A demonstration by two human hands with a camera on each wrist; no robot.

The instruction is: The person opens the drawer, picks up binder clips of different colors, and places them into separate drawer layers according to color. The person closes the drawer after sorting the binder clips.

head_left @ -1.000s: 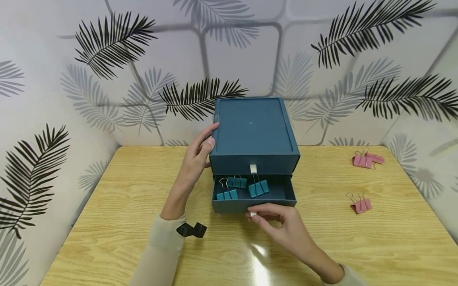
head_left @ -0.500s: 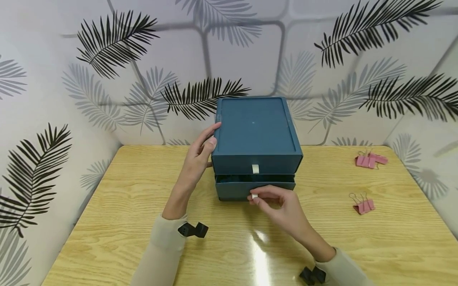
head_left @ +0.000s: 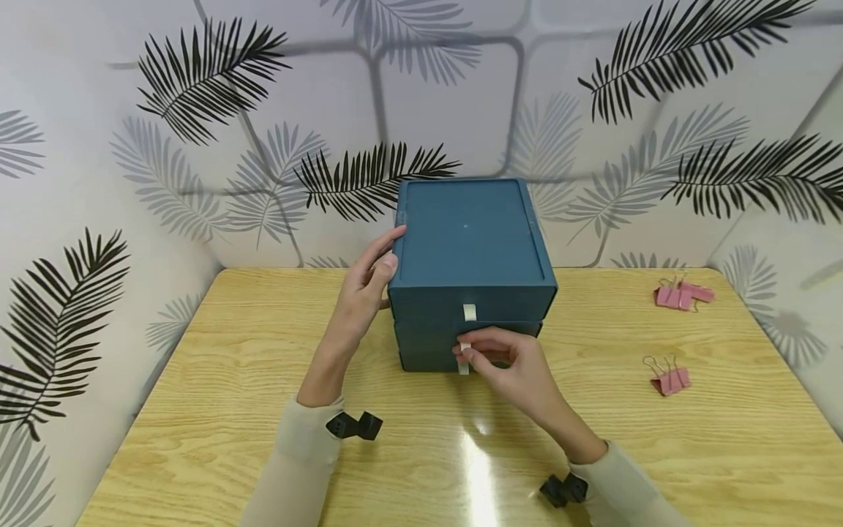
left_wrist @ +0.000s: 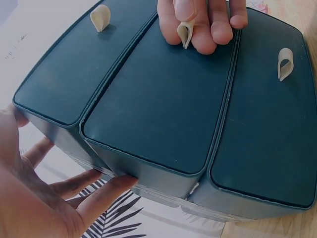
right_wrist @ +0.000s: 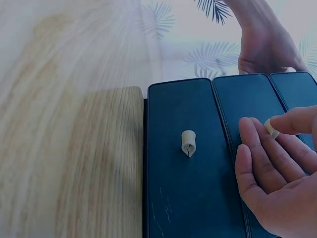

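A dark blue three-drawer box [head_left: 470, 234] stands at the back of the table, all its drawer fronts flush. My right hand [head_left: 516, 366] pinches the pale fabric pull tab [left_wrist: 185, 35] of the middle drawer [left_wrist: 158, 99] between thumb and fingers. The left wrist view has that hand's other fingers flat against the drawer front. My left hand [head_left: 356, 296] rests along the box's left side, fingers extended and thumb near the top edge. The top drawer's pull tab [left_wrist: 100, 19] and the bottom drawer's pull tab [right_wrist: 188, 143] hang free.
Pink binder clips [head_left: 673, 296] lie at the table's back right, and another pink binder clip [head_left: 670, 380] is nearer. The wooden table [head_left: 250, 380] meets a leaf-patterned wall covering [head_left: 448, 110] behind the box.
The middle drawer, with teal binder clips inside, has slid from partly pulled out to shut, my right hand moving away from me with its tab. My left hand stays on the box's side.
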